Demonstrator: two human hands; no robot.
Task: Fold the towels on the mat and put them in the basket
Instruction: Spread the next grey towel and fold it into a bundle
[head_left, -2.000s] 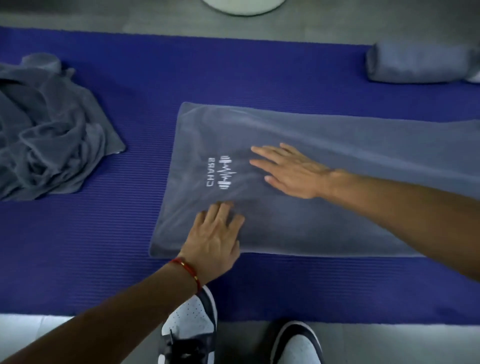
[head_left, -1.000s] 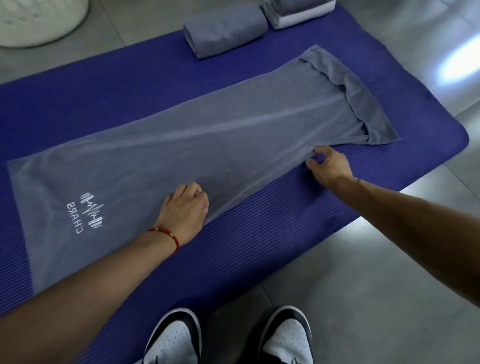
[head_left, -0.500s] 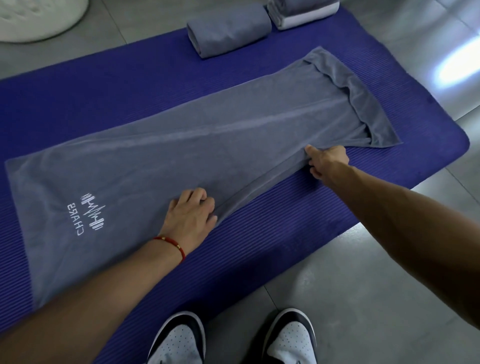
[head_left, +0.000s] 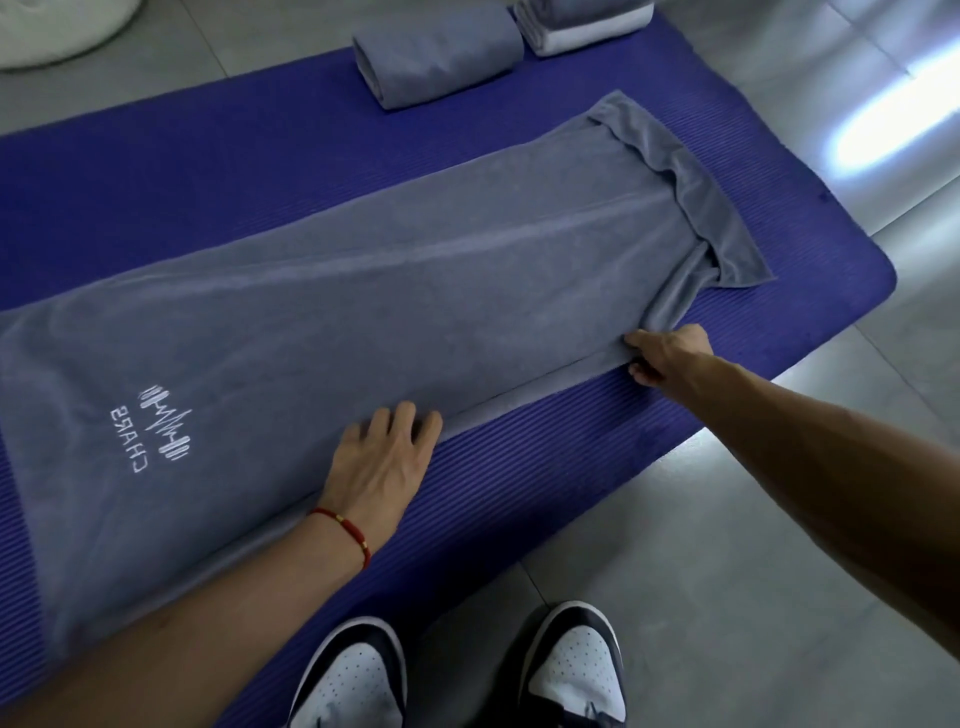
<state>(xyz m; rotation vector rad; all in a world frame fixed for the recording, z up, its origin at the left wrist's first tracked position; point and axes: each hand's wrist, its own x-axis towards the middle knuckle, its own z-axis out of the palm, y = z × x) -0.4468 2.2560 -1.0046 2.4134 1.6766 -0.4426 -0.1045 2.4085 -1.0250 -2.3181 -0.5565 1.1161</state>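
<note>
Head view, looking down at a blue mat (head_left: 363, 156) that is lying on a grey tiled floor (head_left: 727, 545) and running from the lower left of the frame toward the right edge. A long grey towel (head_left: 415, 291) is lying spread along the mat, its far end at the upper right turned over on itself in a rumpled band, its near end at the left bearing a white embroidered logo (head_left: 161, 428).

The left hand (head_left: 382, 457), at centre frame, is resting palm down on the near edge of the towel, its fingers lying fairly straight and close together on the cloth. A red cord bracelet (head_left: 345, 535) is circling its wrist. The right hand (head_left: 667, 358), right of centre, is pinching the same near edge of the towel, thumb above and curled fingers beneath; the cloth between the two hands is forming a thin raised ridge along the edge.

At the top of the frame a folded grey towel (head_left: 441, 52) is lying on the mat, and just beside it to the right a stack of folded towels (head_left: 587, 23), grey over white. A pale rounded object (head_left: 57, 28) is showing in the upper left corner, cut off by the frame; what it is cannot be told. Two dark and white shoes (head_left: 457, 675) are standing at the bottom edge.
</note>
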